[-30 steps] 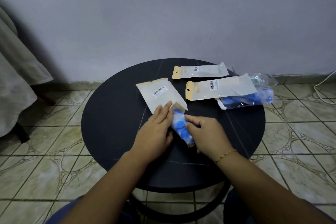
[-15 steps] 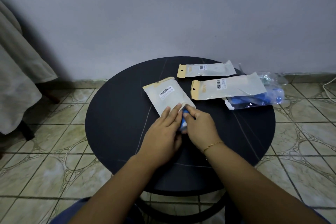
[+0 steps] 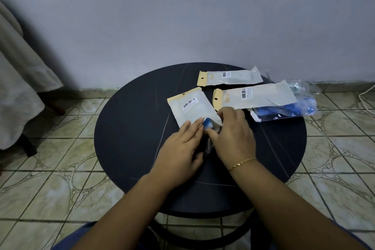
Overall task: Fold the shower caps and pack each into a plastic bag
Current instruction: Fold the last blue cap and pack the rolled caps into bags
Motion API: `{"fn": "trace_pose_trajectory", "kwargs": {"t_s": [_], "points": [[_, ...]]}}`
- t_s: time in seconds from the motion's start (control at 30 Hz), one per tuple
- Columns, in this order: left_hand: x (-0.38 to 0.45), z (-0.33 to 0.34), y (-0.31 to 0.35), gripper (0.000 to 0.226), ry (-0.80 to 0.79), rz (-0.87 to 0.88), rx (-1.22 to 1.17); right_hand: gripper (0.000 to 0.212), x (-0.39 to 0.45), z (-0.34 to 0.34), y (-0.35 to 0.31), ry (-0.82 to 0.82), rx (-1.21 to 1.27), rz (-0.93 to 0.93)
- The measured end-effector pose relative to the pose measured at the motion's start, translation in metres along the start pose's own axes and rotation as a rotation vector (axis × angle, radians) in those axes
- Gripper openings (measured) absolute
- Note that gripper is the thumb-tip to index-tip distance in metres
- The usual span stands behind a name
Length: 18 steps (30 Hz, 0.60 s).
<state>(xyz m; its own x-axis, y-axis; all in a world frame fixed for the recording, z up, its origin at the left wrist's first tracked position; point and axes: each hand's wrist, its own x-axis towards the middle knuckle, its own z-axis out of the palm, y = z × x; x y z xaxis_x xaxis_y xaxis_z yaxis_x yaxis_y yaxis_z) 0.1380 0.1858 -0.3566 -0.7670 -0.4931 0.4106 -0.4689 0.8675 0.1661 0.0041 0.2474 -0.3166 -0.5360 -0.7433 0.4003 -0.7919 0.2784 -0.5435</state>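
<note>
At the near middle of the round bench (image 3: 129, 148), both hands work at the open mouth of a bag (image 3: 189, 110) that lies flat, its card header pointing far-left. The step in hand looks like feeding the folded blue cap (image 3: 207, 122) into that mouth. To do it well, hold the near lip of the bag down and a little open, keep the cap squeezed into a tight roll, and slide it straight along the bag so the folds do not spring loose or catch on the edge.

The left hand (image 3: 180, 148) lies flat, fingers straight, fingertips pressing the bag's near edge. The right hand (image 3: 233, 136) is curled, thumb and fingers pinching the cap at the opening; only a small blue part shows between the hands.

Farther right lie a second bag (image 3: 261, 95), overlapping a clear packet (image 3: 294, 110) with blue contents, and a third bag (image 3: 233, 77) at the far edge.
</note>
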Motion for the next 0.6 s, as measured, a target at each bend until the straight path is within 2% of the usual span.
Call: {"fn": "trace_pose_trajectory", "kwargs": {"t_s": [0.07,0.13,0.2,0.3,0.4,0.5,0.6], "points": [[-0.004,-0.003,0.001,0.066,-0.036,0.051,0.002,0.043,0.005,0.005,0.006,0.045,-0.021,-0.041],[-0.007,-0.006,0.002,0.065,-0.052,0.076,0.01,0.044,0.007,0.007,0.008,0.017,-0.061,-0.056],[-0.009,-0.011,0.003,0.063,-0.058,0.077,0.06,0.047,0.01,0.008,0.011,-0.09,-0.058,-0.017],[-0.013,-0.02,0.002,0.06,-0.079,0.061,0.162,0.049,0.015,0.006,0.015,-0.308,0.221,0.129],[-0.016,-0.026,-0.001,0.059,-0.114,0.031,0.195,0.056,0.018,-0.001,0.018,-0.519,0.42,0.158],[-0.017,-0.031,-0.007,0.061,-0.152,0.003,0.208,0.042,0.014,-0.015,0.019,-0.591,0.404,0.022],[-0.018,-0.033,-0.011,0.064,-0.184,-0.022,0.166,0.025,0.003,-0.023,0.018,-0.451,0.077,-0.29]]}}
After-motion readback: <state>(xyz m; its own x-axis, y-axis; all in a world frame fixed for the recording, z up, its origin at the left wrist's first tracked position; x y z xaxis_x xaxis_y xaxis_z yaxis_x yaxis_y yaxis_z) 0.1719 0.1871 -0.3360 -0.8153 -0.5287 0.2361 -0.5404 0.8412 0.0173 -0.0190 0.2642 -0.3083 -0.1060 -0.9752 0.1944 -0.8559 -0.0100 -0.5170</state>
